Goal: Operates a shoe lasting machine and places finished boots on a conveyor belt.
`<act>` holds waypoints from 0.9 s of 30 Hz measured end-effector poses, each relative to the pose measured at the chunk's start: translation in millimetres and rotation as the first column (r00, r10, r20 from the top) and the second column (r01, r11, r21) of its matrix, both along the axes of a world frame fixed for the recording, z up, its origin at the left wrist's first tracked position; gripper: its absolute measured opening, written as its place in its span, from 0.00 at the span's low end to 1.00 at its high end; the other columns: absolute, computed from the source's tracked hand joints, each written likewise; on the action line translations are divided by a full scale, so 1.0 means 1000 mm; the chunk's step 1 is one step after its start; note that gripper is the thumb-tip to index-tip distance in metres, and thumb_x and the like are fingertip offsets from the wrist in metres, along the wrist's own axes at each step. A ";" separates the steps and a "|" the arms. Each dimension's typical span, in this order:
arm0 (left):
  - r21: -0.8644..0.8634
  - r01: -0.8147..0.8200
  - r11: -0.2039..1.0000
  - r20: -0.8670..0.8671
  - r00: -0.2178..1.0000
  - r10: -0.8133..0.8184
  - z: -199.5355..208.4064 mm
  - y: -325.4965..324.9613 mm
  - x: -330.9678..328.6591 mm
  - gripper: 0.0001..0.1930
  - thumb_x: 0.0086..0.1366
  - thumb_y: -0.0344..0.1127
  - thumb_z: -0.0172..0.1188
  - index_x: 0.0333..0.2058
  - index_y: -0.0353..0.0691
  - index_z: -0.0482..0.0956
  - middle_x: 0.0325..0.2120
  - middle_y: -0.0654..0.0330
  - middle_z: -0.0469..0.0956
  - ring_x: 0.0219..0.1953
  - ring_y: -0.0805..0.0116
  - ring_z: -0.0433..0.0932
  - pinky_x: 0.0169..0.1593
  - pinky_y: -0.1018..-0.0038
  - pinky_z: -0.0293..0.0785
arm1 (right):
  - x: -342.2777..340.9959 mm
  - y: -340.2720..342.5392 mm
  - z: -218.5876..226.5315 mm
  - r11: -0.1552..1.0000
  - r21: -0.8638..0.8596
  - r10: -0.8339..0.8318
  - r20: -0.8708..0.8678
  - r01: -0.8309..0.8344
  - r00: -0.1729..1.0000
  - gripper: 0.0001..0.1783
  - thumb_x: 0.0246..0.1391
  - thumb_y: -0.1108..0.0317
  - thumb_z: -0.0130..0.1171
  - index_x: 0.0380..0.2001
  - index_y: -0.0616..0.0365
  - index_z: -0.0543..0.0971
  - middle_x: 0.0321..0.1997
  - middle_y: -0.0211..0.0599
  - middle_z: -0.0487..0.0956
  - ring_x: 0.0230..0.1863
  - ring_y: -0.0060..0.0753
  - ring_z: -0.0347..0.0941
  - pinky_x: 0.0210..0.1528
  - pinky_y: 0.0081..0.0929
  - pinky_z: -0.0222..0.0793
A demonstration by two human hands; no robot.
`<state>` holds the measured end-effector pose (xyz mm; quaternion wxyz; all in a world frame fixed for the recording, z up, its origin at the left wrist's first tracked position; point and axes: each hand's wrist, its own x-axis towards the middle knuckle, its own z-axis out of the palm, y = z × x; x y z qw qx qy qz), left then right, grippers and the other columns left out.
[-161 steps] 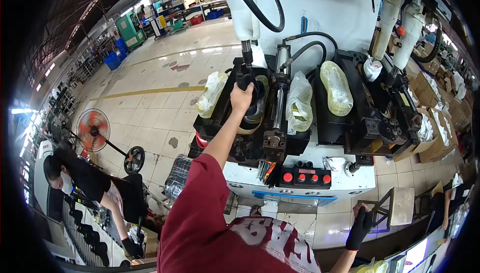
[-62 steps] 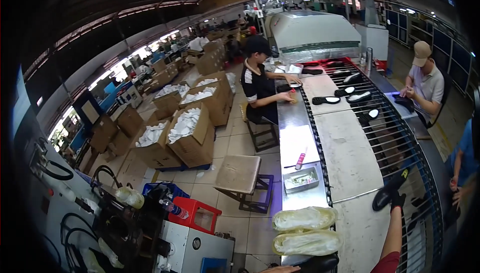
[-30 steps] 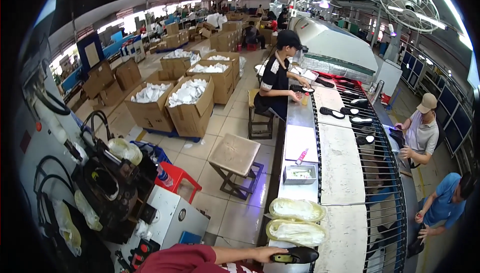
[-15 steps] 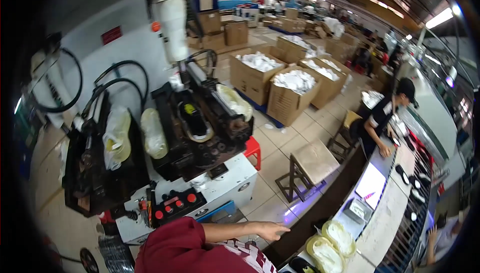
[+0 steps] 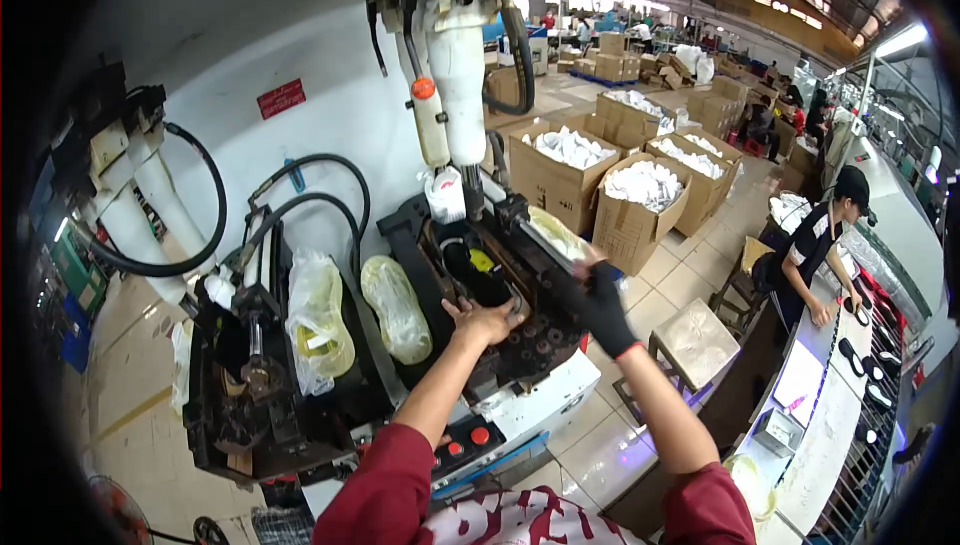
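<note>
A black shoe with a yellow-green patch inside [image 5: 477, 263] sits in the dark press bed [image 5: 545, 340] in front of me. My left hand [image 5: 485, 325], bare, grips its near end, fingers on one side and thumb on the other. My right hand [image 5: 605, 310] wears a black glove with bare fingertips. It is raised at the bed's right side, close to a plastic-wrapped yellowish shoe form [image 5: 556, 232]; its fingers are blurred. Left of the shoe lies another wrapped yellowish form [image 5: 396, 307], and farther left a form in loose clear plastic [image 5: 320, 325].
A white press cylinder [image 5: 457, 95] hangs over the shoe. Black hoses [image 5: 310, 200] curve at the left. Red buttons [image 5: 480, 436] sit on the machine front. Boxes of white items [image 5: 640, 205] stand beyond. A co-worker [image 5: 825, 255] handles shoe parts at the conveyor [image 5: 830, 395], right.
My view has turned left toward the press. The left hand has come onto the shoe in the bed, and the gloved right hand has come into view beside it.
</note>
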<state>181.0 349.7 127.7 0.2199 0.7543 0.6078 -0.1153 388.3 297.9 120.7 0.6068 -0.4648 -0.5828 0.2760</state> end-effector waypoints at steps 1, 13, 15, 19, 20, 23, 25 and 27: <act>-0.016 0.045 0.999 -0.050 0.998 -0.046 0.002 0.000 0.014 0.36 0.69 0.71 0.35 0.72 0.67 0.51 0.73 0.51 0.47 0.75 0.37 0.34 0.67 0.30 0.20 | -0.016 0.027 -0.017 0.986 -0.156 0.089 0.222 -0.055 0.971 0.48 0.53 0.59 0.71 0.70 0.62 0.56 0.60 0.44 0.71 0.59 0.34 0.68 0.59 0.31 0.67; -0.003 0.255 0.967 -0.278 0.929 -0.245 -0.037 0.027 0.010 0.38 0.70 0.67 0.29 0.67 0.49 0.67 0.70 0.52 0.57 0.74 0.47 0.48 0.72 0.39 0.30 | -0.093 0.139 -0.078 0.995 -0.042 -0.059 0.453 0.088 0.890 0.32 0.51 0.38 0.61 0.41 0.59 0.84 0.40 0.53 0.84 0.44 0.51 0.81 0.46 0.38 0.74; 0.003 0.248 0.969 -0.189 0.951 -0.243 -0.027 0.025 0.008 0.36 0.70 0.66 0.28 0.68 0.57 0.64 0.71 0.55 0.57 0.74 0.47 0.49 0.72 0.38 0.31 | -0.079 0.163 -0.069 0.995 -0.096 0.008 0.341 0.026 0.940 0.29 0.53 0.40 0.61 0.43 0.56 0.84 0.42 0.51 0.84 0.44 0.49 0.80 0.46 0.38 0.73; 0.007 0.264 0.965 -0.129 0.957 -0.261 -0.056 0.044 0.015 0.30 0.70 0.63 0.31 0.69 0.75 0.57 0.73 0.60 0.53 0.74 0.43 0.46 0.72 0.38 0.31 | -0.055 0.168 -0.003 0.964 -0.214 -0.104 0.244 0.158 0.964 0.29 0.50 0.43 0.65 0.44 0.57 0.84 0.42 0.52 0.84 0.43 0.44 0.81 0.48 0.38 0.73; 0.009 0.224 0.975 -0.093 0.971 -0.222 -0.057 0.043 0.009 0.30 0.70 0.63 0.31 0.69 0.73 0.58 0.73 0.58 0.53 0.74 0.43 0.46 0.72 0.40 0.30 | -0.061 0.155 0.017 0.894 -0.380 -0.101 0.347 0.238 0.932 0.29 0.50 0.45 0.66 0.44 0.59 0.84 0.41 0.53 0.84 0.42 0.43 0.81 0.47 0.37 0.74; 0.106 0.194 0.975 -0.083 0.979 -0.186 -0.045 0.027 0.011 0.33 0.69 0.64 0.33 0.69 0.63 0.62 0.72 0.50 0.51 0.74 0.41 0.44 0.73 0.43 0.28 | -0.046 0.103 0.034 0.799 -0.528 -0.137 0.306 0.288 0.942 0.28 0.50 0.48 0.67 0.45 0.62 0.83 0.39 0.50 0.84 0.40 0.39 0.82 0.45 0.35 0.75; 0.262 0.114 0.958 0.017 0.992 -0.123 -0.067 0.028 -0.008 0.35 0.68 0.64 0.44 0.66 0.48 0.68 0.71 0.44 0.54 0.73 0.37 0.48 0.73 0.45 0.33 | -0.036 0.060 0.033 0.824 -0.515 -0.181 0.156 0.236 0.971 0.28 0.51 0.49 0.67 0.45 0.63 0.83 0.39 0.47 0.85 0.39 0.35 0.82 0.43 0.33 0.75; 0.426 -0.023 0.905 0.381 0.911 -0.156 -0.061 0.011 -0.017 0.33 0.67 0.57 0.56 0.63 0.39 0.71 0.67 0.42 0.60 0.70 0.36 0.55 0.71 0.43 0.46 | -0.012 0.006 0.033 0.960 -0.272 -0.159 -0.313 0.072 0.936 0.24 0.54 0.53 0.67 0.45 0.62 0.84 0.41 0.39 0.85 0.38 0.26 0.80 0.42 0.28 0.75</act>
